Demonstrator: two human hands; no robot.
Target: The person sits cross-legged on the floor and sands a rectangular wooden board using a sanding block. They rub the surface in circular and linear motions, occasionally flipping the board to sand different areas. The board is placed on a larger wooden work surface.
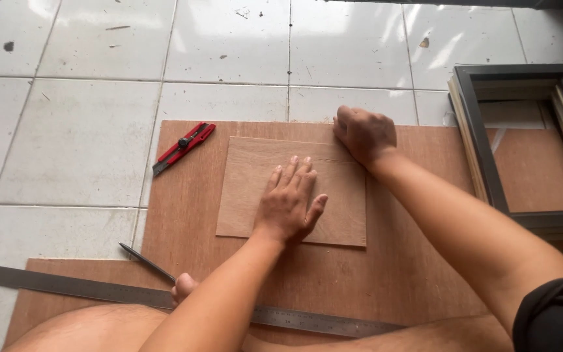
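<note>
My left hand [289, 202] lies flat, fingers together, pressing on a small rectangular plywood panel [249, 189]. That panel rests on a larger sheet of reddish-brown plywood [412, 261] on the tiled floor. My right hand [363, 133] is curled at the small panel's far right corner, fingers bent down against its edge. Whether it pinches the panel or something small is hidden by the knuckles.
A red and black utility knife [184, 147] lies at the big sheet's far left corner. A long steel ruler [66, 285] and a pencil [146, 261] lie near my knees. Stacked dark picture frames [483, 143] sit at the right. White floor tiles [86, 137] surround everything.
</note>
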